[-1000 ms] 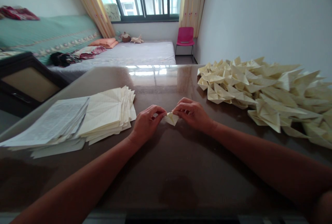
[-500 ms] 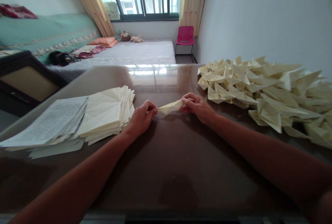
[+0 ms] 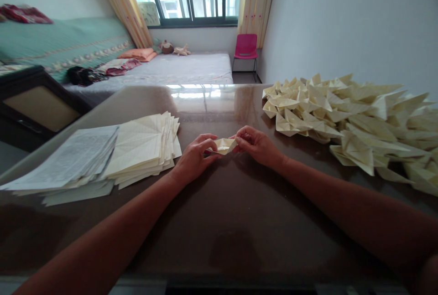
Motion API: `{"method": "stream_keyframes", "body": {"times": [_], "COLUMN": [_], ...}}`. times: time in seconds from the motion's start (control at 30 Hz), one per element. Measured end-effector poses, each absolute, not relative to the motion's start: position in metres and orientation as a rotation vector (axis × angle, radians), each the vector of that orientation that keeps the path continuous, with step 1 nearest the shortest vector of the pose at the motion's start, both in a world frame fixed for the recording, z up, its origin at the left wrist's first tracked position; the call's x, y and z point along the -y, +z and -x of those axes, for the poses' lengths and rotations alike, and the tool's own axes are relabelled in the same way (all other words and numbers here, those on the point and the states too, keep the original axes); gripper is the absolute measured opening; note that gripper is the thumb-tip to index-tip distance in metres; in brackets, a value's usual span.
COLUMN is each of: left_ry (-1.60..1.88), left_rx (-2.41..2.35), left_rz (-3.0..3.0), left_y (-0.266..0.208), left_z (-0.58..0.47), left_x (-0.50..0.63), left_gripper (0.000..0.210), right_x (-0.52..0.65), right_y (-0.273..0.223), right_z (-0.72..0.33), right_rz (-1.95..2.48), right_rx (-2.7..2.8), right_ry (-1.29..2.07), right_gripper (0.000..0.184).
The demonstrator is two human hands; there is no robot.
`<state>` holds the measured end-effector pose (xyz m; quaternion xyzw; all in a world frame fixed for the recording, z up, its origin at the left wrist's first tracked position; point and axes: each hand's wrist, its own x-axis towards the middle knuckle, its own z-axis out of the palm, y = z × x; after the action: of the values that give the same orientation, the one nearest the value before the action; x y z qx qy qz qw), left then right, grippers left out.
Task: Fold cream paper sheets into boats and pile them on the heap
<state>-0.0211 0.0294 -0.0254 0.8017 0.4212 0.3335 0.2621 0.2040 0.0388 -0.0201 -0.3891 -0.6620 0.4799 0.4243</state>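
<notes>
A small cream paper boat (image 3: 223, 146) is held between both hands just over the brown table, its middle spread into a hollow. My left hand (image 3: 198, 154) grips its left end, fingers above and thumb below. The right end is pinched by my right hand (image 3: 252, 144), thumb toward me. Fingers cover both tips of the boat. To the left lies a stack of creased cream paper sheets (image 3: 137, 142). A large heap of folded paper boats (image 3: 342, 108) fills the table's right side.
Beside the cream stack, printed sheets (image 3: 71, 158) reach toward the left edge of the glossy table (image 3: 212, 222). Beyond the table stand a bed (image 3: 191, 67) and a pink chair (image 3: 245, 48). A dark cabinet (image 3: 37, 103) is at the left, a white wall on the right.
The folded paper was long and narrow, stretched between my fingertips; now its middle is opened out. My hands have come closer together, the left one moving right and wrapping more around its end.
</notes>
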Motion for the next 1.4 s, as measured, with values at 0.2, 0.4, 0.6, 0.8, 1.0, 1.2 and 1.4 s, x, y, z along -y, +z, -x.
{"method": "stream_keyframes", "body": {"times": [0.2,0.4,0.6,0.8,1.0,1.2,1.4], "left_ry": [0.893,0.898,0.794,0.715,0.675,0.657,0.711], "left_rx": [-1.253,-1.262,-1.104,-1.002,-1.007,-1.04,-1.128], "left_rz": [-2.149,-2.127,-2.569,-2.846,-2.632,-2.416,-2.272], "left_y": [-0.019,-0.019,-0.018,-0.013,-0.014,-0.016,-0.02], "left_z": [0.022,0.022,0.016,0.006,0.003,0.006,0.008], "left_x": [-0.032,-0.031,-0.018,-0.005,-0.006,-0.012,-0.016], "left_gripper": [0.025,0.032,0.023,0.014,0.02,0.017,0.023], "right_x": [-0.04,-0.05,-0.055,-0.046,-0.038,-0.038,-0.044], "right_y": [-0.018,-0.018,-0.008,-0.006,-0.007,-0.002,-0.003], "right_z": [-0.202,-0.215,-0.224,-0.217,-0.213,-0.216,-0.223], "right_rz": [0.977,0.922,1.033,1.115,1.165,0.784,0.892], "right_rx": [1.444,1.627,1.936,2.254,2.373,2.65,2.433], "right_ry": [1.399,1.399,1.083,1.08,0.639,0.314,0.795], "right_gripper": [0.031,0.027,0.031,0.029,0.009,0.017,0.014]}}
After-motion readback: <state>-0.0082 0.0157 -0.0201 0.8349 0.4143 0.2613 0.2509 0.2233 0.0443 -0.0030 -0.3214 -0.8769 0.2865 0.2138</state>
